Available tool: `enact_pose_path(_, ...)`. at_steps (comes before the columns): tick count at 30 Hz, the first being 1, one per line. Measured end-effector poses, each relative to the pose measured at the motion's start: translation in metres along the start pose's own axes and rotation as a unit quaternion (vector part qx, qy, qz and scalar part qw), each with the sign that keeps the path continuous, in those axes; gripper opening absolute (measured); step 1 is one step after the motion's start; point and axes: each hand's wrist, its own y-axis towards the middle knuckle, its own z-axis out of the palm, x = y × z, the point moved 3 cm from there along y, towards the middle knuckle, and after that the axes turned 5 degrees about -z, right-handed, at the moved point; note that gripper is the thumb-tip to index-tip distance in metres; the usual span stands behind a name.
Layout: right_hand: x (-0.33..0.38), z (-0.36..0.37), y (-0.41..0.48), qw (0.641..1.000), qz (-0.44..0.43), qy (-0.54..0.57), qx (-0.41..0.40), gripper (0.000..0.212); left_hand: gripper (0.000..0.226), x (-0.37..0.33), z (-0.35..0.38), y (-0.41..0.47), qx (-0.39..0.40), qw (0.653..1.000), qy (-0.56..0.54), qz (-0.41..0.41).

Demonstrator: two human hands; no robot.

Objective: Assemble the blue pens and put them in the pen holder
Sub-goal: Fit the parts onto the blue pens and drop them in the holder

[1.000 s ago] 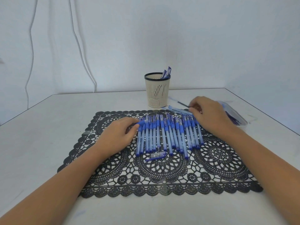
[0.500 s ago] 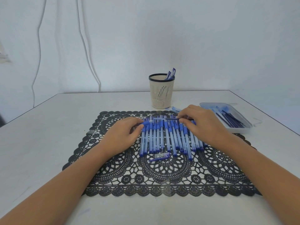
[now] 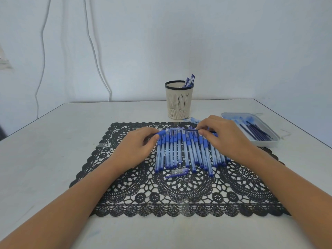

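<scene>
While the thin dark refill (image 3: pixel 190 130) is not yet home in its casing, the stock stands as follows.

- Left hand (image 3: pixel 136 148): fingers curled round one pen barrel (image 3: pixel 164 133) at its blue end, held level and low.
- Right hand (image 3: pixel 224 137): thumb and forefinger pinched on the refill, whose free end points into the barrel's open mouth, between the two grips. How deep it has gone I cannot tell from here.
- Row of empty barrels (image 3: pixel 188 153): side by side on the black lace mat (image 3: pixel 161 198), directly beneath both grips.
- Loose cap (image 3: pixel 177 172): on the mat, on the person's side of the grips, just past the row's ends.
- Tray (image 3: pixel 269 143) of spare refills: outward of the right grip, near it.
- Pen holder (image 3: pixel 178 103): beyond the grips, well apart, with a few finished pens (image 3: pixel 190 80) leaning inside.

Hazards, as I judge them:

- The refill is slender and pinched some way back from its tip. A push off the barrel's line could bow it or send it past the mouth.
- Both hands work low over the row, so a dragged wrist could roll the barrels out of line or knock the cap away.
- A dropped refill might lodge in the mat's openwork.
</scene>
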Motion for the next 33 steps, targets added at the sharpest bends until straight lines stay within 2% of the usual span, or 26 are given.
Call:
enact_pose_path(16,0.002,0.000,-0.001,0.999,0.002,0.020,0.026,0.014,0.027,0.001,-0.002,0.000,0.006,0.999,0.036,0.025)
enact_pose_path(22,0.004,-0.005,-0.001,0.999,-0.032,0.002,0.027,0.013,0.043,-0.009,-0.002,-0.003,0.034,0.986,0.120,0.110)
enact_pose_path(25,0.017,0.001,-0.003,0.996,-0.083,-0.008,0.037,0.013,0.040,-0.020,0.002,-0.007,0.041,0.978,0.131,0.155)
enact_pose_path(27,0.026,0.005,-0.004,0.995,-0.092,0.003,0.041,0.022,0.039,-0.025,0.004,-0.007,0.039,0.978,0.124,0.161)
enact_pose_path(30,0.027,0.000,-0.004,0.998,-0.040,0.033,0.036,0.035,0.043,-0.023,0.003,-0.005,0.033,0.984,0.097,0.143)
enact_pose_path(33,0.018,-0.008,-0.005,0.992,0.040,0.113,0.039,0.016,0.047,-0.015,0.000,-0.002,0.021,0.991,0.073,0.106)
